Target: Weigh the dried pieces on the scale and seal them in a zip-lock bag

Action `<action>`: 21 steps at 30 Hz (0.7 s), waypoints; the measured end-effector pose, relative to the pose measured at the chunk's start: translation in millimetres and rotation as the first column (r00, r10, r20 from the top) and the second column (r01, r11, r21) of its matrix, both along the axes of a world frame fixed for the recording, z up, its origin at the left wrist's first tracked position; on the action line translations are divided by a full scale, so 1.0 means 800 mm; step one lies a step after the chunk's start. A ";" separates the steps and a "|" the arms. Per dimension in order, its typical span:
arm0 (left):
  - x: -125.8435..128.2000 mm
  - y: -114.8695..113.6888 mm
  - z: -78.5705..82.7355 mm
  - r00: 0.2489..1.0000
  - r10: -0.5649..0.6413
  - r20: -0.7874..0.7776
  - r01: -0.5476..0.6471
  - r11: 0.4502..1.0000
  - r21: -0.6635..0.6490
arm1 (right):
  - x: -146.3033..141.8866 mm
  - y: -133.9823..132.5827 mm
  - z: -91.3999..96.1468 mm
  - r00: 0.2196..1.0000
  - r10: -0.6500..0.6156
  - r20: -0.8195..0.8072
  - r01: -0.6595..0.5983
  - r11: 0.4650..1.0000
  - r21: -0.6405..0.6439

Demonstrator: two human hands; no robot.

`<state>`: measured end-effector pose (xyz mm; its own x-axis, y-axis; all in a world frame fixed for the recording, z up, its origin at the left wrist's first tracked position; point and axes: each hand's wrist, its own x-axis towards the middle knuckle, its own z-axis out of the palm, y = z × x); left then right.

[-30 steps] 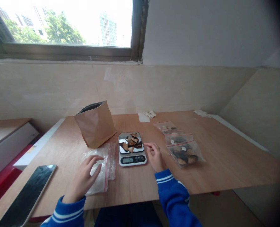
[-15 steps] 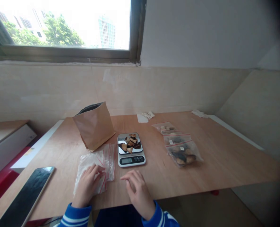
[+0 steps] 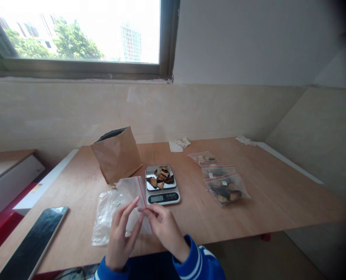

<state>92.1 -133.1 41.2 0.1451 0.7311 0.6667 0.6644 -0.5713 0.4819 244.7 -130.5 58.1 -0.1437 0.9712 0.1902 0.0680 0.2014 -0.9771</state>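
A clear zip bag [image 3: 133, 188] with a red seal line is raised off the table, its edge pinched by my right hand [image 3: 165, 225]. My left hand [image 3: 122, 233] is at the bag's near side, fingers spread apart. Under and left of it lie more clear plastic bags [image 3: 102, 217]. Just beyond my hands stands a white digital kitchen scale [image 3: 163, 198]. Dried brown slices, which look like mushroom pieces [image 3: 161, 177], lie on its steel plate. The digits on the display are too small to read.
An open brown paper bag [image 3: 117, 155] stands behind the plastic bags. Several filled zip bags [image 3: 227, 190] overlap on the right. A phone [image 3: 34, 241] lies at the left edge, and crumpled tissue [image 3: 183, 143] sits near the wall.
My right hand has moved left and now pinches a zip bag, lifted from the pile and drawn toward the right. My left hand has moved right and its fingers have spread.
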 end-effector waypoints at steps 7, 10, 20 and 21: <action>0.004 0.008 0.010 0.995 -0.055 0.078 0.057 0.998 -0.030 | 0.010 0.025 0.012 0.999 0.031 -0.010 -0.031 0.995 -0.096; 0.003 0.012 0.010 0.990 -0.039 0.133 0.048 0.997 -0.063 | 0.018 0.038 0.015 0.988 0.146 -0.049 -0.151 0.983 -0.107; -0.012 0.038 0.012 0.938 0.093 0.333 -0.102 0.995 0.009 | 0.076 0.062 0.004 0.977 0.212 0.000 -0.212 0.977 -0.040; -0.013 0.042 0.013 0.934 0.110 0.340 -0.132 0.990 0.042 | 0.083 0.064 0.001 0.985 0.166 0.053 -0.167 0.986 0.014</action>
